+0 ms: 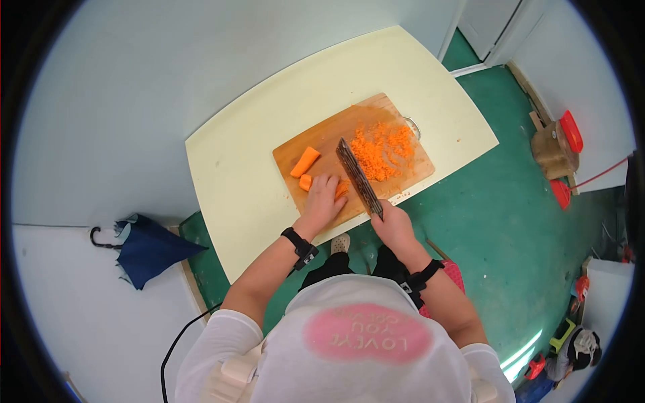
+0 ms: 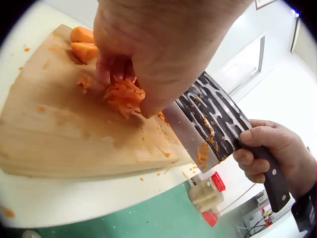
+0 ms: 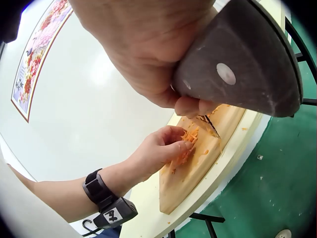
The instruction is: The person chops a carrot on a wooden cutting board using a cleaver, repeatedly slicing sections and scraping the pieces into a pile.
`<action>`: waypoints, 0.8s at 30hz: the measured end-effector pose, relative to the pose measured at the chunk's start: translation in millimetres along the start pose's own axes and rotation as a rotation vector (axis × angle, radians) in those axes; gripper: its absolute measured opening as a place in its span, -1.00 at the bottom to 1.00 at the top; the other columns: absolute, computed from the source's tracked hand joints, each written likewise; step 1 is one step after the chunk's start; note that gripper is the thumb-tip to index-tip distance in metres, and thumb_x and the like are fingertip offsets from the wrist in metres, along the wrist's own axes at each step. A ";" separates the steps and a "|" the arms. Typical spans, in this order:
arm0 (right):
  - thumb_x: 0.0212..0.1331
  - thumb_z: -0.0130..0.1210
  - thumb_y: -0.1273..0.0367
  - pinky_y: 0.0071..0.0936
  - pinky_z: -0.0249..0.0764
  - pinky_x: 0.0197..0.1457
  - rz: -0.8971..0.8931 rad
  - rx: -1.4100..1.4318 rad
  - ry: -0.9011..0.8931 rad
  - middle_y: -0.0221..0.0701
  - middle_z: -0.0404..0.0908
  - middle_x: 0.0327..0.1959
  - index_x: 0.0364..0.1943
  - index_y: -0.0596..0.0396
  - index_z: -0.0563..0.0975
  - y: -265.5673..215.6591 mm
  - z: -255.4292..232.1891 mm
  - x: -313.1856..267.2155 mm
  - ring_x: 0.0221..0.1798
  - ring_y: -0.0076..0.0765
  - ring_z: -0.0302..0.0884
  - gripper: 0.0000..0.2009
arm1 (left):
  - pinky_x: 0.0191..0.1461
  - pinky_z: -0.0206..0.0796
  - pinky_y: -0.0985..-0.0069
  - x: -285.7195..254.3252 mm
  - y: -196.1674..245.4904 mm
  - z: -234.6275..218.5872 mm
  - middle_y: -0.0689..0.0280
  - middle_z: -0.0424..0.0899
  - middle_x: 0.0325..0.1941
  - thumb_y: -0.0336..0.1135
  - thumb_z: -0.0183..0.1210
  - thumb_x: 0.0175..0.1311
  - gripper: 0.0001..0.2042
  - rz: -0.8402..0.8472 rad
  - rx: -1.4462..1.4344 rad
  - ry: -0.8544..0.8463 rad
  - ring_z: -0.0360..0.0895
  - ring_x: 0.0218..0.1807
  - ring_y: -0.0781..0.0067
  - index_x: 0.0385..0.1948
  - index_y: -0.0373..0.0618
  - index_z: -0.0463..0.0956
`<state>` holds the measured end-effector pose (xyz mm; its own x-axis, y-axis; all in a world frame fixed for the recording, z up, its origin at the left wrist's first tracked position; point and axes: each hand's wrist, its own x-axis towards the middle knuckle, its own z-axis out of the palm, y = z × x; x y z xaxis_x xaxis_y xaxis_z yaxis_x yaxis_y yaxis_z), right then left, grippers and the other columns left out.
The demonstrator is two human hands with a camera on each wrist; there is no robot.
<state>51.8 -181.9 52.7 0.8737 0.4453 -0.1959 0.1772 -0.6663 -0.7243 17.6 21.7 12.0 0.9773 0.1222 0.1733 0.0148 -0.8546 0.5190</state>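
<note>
The carrot strips [image 2: 125, 96] were on the chopping board [image 1: 322, 138], under the L hand [image 1: 322, 196]. The fingers of this hand were curled and nearly closed; they pinched the strips w/ the thumb. Just beside them, on the side of the R hand [image 1: 394, 228], I saw the cleaver [image 1: 356, 171]. The R fingers were closed around its dark handle, w/ the blade pointing away from the person. Small orange bits stuck to the blade; if its edge touched the board, I could not tell.

On the other side of the blade, the chopped carrot [image 1: 377, 149] was spread in a loose heap. Two bigger carrot pcs [image 1: 306, 162] lay near the opp. end of the board, beyond the L hand. The board was on the pale yellow surface [image 1: 235, 134], near its edge on the person's side, & a few crumbs were around it.

Farther out, I noticed a dark blue umbrella [image 1: 158, 248] by the wall on the L side, and the green floor [image 1: 470, 221] on the R. The person wore a white shirt [image 1: 363, 369] w/ a pink print, & a black strap on each wrist.
</note>
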 end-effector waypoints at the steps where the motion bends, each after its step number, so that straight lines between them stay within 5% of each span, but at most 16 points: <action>1: 0.13 0.07 0.35 -0.02 0.49 -0.20 -0.008 0.016 0.028 0.01 0.61 -0.44 -0.15 0.17 0.54 -4.6 4.4 -2.1 -0.32 0.16 0.59 -0.76 | 0.14 0.28 0.23 0.1 -4.7 3.0 0.06 0.45 -0.06 -0.39 0.32 -0.03 -0.58 0.010 -0.016 -0.006 0.37 0.04 -0.02 -0.08 -0.23 0.44; 5: 0.13 0.07 0.35 -0.05 0.50 -0.23 -0.007 -0.026 0.086 0.01 0.60 -0.45 -0.13 0.22 0.52 -13.8 21.4 -2.7 -0.36 0.15 0.59 -0.74 | 0.13 0.28 0.23 -3.5 -22.6 6.5 0.07 0.45 -0.06 -0.40 0.33 -0.06 -0.58 0.128 -0.086 0.061 0.38 0.02 -0.02 -0.10 -0.23 0.43; 8: 0.15 0.04 0.38 -0.23 0.52 -0.41 0.169 0.291 0.006 -0.13 0.60 -0.53 -0.13 0.25 0.50 -17.9 20.9 0.4 -0.54 -0.08 0.59 -0.75 | 0.12 0.28 0.23 -0.7 -25.7 3.3 0.07 0.47 -0.08 -0.39 0.32 -0.05 -0.59 0.143 -0.117 0.036 0.38 0.01 -0.02 -0.11 -0.24 0.43; 11: 0.17 -0.02 0.40 -0.61 0.39 -0.63 0.388 0.708 -0.010 -0.47 0.49 -0.60 -0.15 0.19 0.51 -21.3 12.2 -0.5 -0.68 -0.63 0.38 -0.78 | 0.12 0.27 0.22 -0.7 -29.8 4.7 0.07 0.49 -0.10 -0.39 0.31 -0.04 -0.60 0.143 -0.131 -0.005 0.38 0.00 -0.02 -0.12 -0.25 0.43; 15: 0.17 -0.01 0.40 -0.54 0.42 -0.60 0.379 0.651 0.040 -0.40 0.51 -0.62 -0.16 0.22 0.50 -22.6 11.5 -1.1 -0.67 -0.57 0.43 -0.78 | 0.12 0.26 0.22 -0.2 -28.2 3.9 0.08 0.52 -0.12 -0.40 0.30 -0.04 -0.62 0.155 -0.150 0.012 0.38 0.00 -0.01 -0.13 -0.24 0.44; 18: 0.16 0.03 0.38 -0.33 0.50 -0.49 0.305 0.392 0.067 -0.23 0.57 -0.60 -0.16 0.23 0.51 -28.5 17.5 -3.9 -0.61 -0.27 0.56 -0.77 | 0.10 0.27 0.22 -0.1 -31.1 7.9 0.09 0.53 -0.11 -0.42 0.29 -0.04 -0.64 0.160 -0.152 -0.010 0.39 -0.01 -0.01 -0.14 -0.22 0.46; 21: 0.13 0.07 0.36 -0.01 0.51 -0.23 0.081 -0.041 0.144 0.02 0.61 -0.46 -0.12 0.19 0.53 -34.6 29.7 -4.4 -0.33 0.19 0.59 -0.74 | 0.08 0.28 0.22 -2.9 -26.4 9.8 0.11 0.54 -0.13 -0.43 0.29 -0.04 -0.66 0.156 -0.168 0.060 0.40 -0.03 -0.01 -0.16 -0.20 0.48; 24: 0.13 0.06 0.38 -0.03 0.52 -0.25 0.048 -0.171 0.170 -0.02 0.62 -0.45 -0.12 0.20 0.52 -35.6 40.4 0.3 -0.34 0.15 0.61 -0.74 | 0.06 0.29 0.22 -5.4 -23.9 12.0 0.12 0.55 -0.14 -0.43 0.30 -0.05 -0.68 0.139 -0.166 0.107 0.42 -0.04 0.00 -0.20 -0.19 0.49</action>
<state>27.4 -133.9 51.8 0.9441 0.3133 -0.1025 0.1953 -0.7820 -0.5919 14.5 35.3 -11.4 0.9393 0.0695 0.3360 -0.1619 -0.7737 0.6125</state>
